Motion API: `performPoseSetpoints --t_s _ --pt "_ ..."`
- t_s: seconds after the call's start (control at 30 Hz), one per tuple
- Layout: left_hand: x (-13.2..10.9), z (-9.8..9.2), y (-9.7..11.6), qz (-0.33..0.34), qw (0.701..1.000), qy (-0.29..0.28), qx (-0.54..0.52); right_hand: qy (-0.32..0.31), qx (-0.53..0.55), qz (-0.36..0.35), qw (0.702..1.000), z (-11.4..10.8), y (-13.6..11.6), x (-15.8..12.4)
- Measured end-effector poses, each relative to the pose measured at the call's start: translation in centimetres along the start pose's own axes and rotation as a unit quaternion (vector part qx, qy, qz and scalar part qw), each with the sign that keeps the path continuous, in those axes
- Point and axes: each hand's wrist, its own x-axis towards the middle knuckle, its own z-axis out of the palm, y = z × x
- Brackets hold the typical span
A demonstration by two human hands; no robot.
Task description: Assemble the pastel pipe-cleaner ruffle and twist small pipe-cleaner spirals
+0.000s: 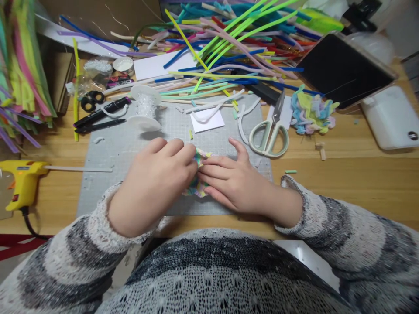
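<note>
Worktop [327, 185]: over mat [104, 150], left hand [157, 181] curled, right hand [237, 181] spread at pastel piece [196, 188]; grips unclear. Likely light, soft; pinch edges.

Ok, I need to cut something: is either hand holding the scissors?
No, the scissors lie apart, while the left hand and right hand touch the pastel piece.

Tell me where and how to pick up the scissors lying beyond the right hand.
Take the scissors by their pale looped handles, probably best with the right hand, coming from the wearer's side. The loops face the wearer and offer wide finger openings, while the blades point away, so this approach should keep fingers clear of the tips.
</note>
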Motion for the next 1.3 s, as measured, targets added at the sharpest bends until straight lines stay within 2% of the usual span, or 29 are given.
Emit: performPoseSetpoints --t_s 0.13,0.6,0.87,1.3 --pt "0.2 -0.2 -0.2 0.021 1.000 -0.006 0.005 -0.009 -0.004 0.000 1.000 0.0 0.0 0.1" --pt "0.1 -0.5 -0.7 0.015 0.999 -0.037 0.010 0.003 -0.015 -0.010 1.000 0.4 0.2 0.0" --pt "-0.3 0.2 -0.1 -0.015 0.999 -0.030 0.008 0.003 -0.005 -0.007 1.000 0.4 0.1 0.0" --pt "-1.0 0.4 0.9 -0.100 0.995 -0.013 -0.008 0.009 -0.002 -0.006 1.000 0.4 0.2 -0.1"
